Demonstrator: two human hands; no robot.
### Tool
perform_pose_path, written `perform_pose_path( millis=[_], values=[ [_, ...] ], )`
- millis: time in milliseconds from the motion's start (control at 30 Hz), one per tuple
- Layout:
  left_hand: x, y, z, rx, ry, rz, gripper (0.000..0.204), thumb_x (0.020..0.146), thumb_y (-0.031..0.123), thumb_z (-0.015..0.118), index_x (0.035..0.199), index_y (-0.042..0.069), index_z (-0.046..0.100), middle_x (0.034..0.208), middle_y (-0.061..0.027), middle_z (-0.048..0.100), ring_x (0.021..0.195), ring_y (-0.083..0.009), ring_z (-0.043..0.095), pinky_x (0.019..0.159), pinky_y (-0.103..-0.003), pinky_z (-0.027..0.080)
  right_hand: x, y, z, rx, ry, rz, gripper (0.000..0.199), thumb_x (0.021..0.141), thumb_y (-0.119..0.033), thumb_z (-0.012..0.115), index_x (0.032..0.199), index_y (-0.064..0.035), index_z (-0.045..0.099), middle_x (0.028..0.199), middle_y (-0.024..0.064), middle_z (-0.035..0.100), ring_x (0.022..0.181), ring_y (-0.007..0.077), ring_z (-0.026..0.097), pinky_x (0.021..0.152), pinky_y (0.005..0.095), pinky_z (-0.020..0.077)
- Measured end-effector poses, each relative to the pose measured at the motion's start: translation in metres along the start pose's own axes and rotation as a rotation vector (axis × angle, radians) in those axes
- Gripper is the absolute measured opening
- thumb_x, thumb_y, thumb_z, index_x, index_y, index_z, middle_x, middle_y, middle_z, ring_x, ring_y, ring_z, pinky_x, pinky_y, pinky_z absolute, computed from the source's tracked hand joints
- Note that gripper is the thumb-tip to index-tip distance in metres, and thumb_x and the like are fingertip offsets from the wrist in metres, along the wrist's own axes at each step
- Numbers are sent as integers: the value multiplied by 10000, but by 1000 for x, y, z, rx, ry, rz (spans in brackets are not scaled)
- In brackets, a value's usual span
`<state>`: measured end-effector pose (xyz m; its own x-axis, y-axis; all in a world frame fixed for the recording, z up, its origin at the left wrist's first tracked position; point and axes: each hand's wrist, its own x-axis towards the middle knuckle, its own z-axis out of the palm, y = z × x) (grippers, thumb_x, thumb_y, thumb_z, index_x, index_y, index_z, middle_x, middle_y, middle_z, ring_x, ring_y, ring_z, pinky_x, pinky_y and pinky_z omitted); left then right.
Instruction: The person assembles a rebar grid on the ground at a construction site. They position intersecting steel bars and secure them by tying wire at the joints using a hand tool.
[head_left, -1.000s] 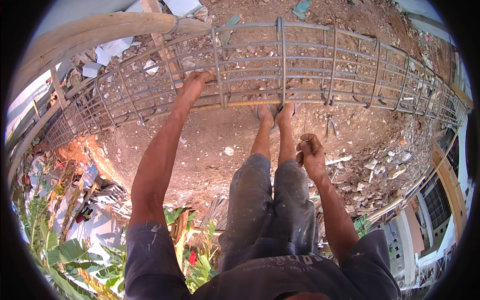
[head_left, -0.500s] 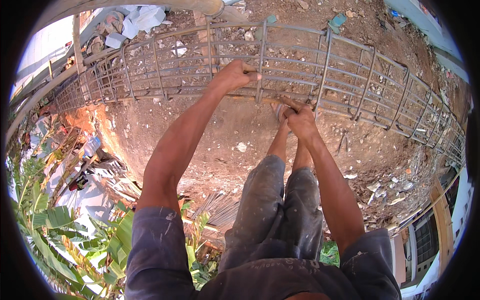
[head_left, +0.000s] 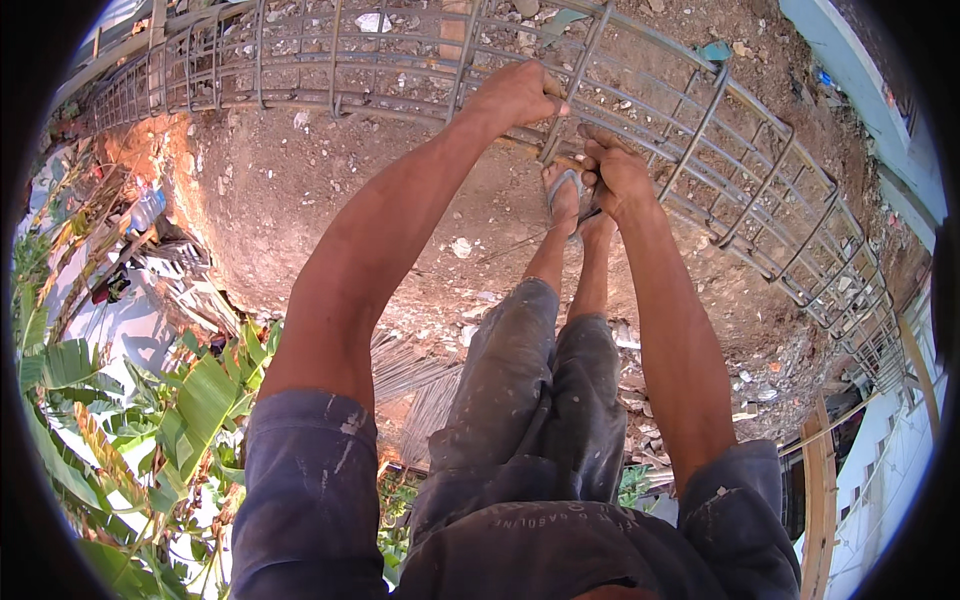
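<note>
A long cage of steel reinforcing bars [head_left: 706,115] spans the scene in front of me, its lengthwise rods crossed by square stirrups. My left hand [head_left: 515,97] is closed at the near side of the cage, with thumb and fingers pinched against one stirrup [head_left: 583,68]. Just right of that stirrup's lower end, my right hand [head_left: 618,176] is closed, its index finger reaching toward the bar. Whatever either hand pinches is too small or hidden to name. Below the hands, my sandalled foot [head_left: 566,196] stands on the dirt.
Banana leaves [head_left: 205,410] grow at the lower left, near a clear plastic bottle [head_left: 147,210]. A bundle of thin sticks [head_left: 415,385] lies beside my legs. Wooden planks [head_left: 820,480] and a pale wall [head_left: 880,490] border the right side. Rubble is scattered over the soil.
The view has shifted, so the cage sits higher and more tilted. My hands stay by the same stirrup, and my right hand has turned, its fingers curling closer to the bar.
</note>
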<state>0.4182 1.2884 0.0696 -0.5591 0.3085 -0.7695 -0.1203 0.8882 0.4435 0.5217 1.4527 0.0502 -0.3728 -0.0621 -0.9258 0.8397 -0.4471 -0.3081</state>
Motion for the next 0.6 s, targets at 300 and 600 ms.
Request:
perform_pose_path(
  millis=[300,600],
  values=[
    [2,-9,8,-152,186,-22,408,686,333,802,1004,91,722,1058,-137,688,1001,-298,643,854,-408,489,20,-11,15,-93,-17,203,313,959,-40,424,1188,-8,635,770,57,532,602,125,444,478,265,351],
    [-6,-7,11,-285,248,28,301,658,225,831,906,70,756,894,-142,718,842,-288,681,791,-390,517,-10,-8,34,-43,136,49,209,864,-3,543,1049,46,627,669,-20,463,492,50,344,388,218,227]
  ],
)
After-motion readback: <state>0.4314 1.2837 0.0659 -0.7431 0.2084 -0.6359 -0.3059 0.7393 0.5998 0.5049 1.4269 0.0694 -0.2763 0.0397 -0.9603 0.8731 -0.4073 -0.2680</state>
